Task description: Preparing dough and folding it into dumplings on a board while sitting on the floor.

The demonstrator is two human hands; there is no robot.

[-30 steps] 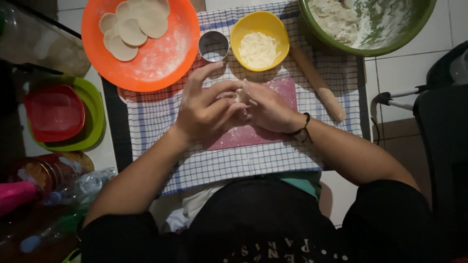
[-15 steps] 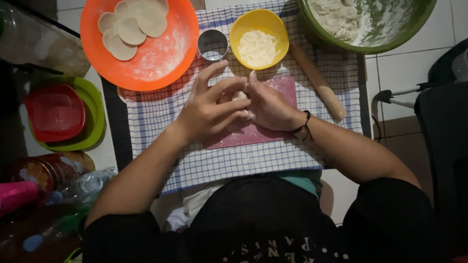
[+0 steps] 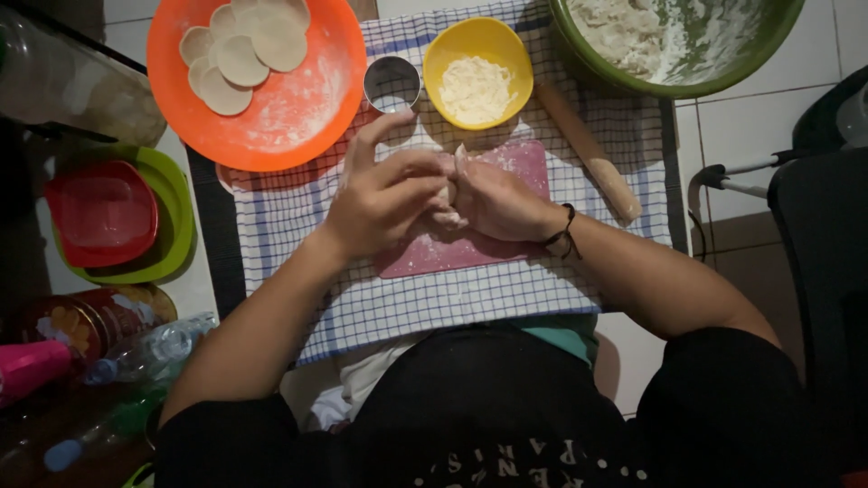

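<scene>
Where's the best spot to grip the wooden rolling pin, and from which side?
Grip the rolling pin mid-shaft, from above and the right. It lies flat and diagonal on the checked cloth, its upper end by the yellow bowl; fingers should likely close across its round, narrow axis. The right hand is nearest.

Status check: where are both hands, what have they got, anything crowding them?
Left hand and right hand pinched together on a small dough piece over the pink mat. Round metal cutter and rolling pin close by, untouched.
</scene>
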